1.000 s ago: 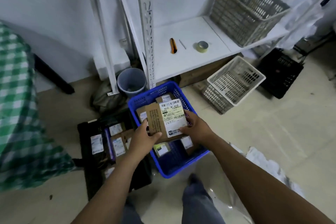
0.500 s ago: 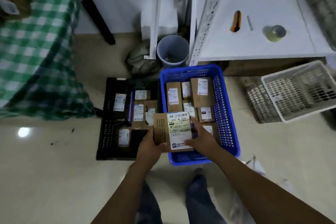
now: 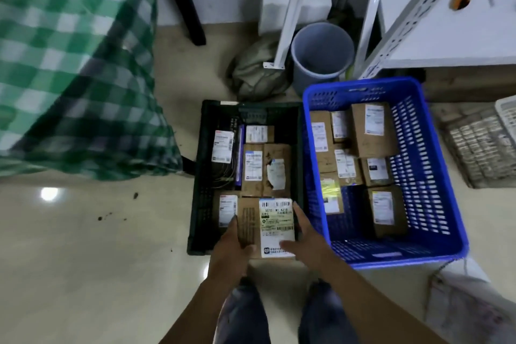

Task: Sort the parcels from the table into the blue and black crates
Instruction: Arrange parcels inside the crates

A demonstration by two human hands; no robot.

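Observation:
A brown cardboard parcel [image 3: 268,227] with a white shipping label is held between both hands over the near end of the black crate [image 3: 198,176]. My left hand [image 3: 231,246] grips its left edge and my right hand [image 3: 304,237] holds its right side. The black crate sits on the floor with several labelled parcels inside. To its right stands the blue crate [image 3: 418,176], which also holds several labelled brown parcels. The table with the green checked cloth [image 3: 69,64] is at the left.
A grey bucket [image 3: 321,53] and a crumpled bag [image 3: 257,72] stand behind the crates beside white shelf posts. A white shelf [image 3: 446,36] with an orange knife is at top right. A pale basket [image 3: 480,148] lies right of the blue crate. My legs are below.
The parcel in both hands has moved left, from over the blue crate to over the near end of the black crate. The view has swung left and down.

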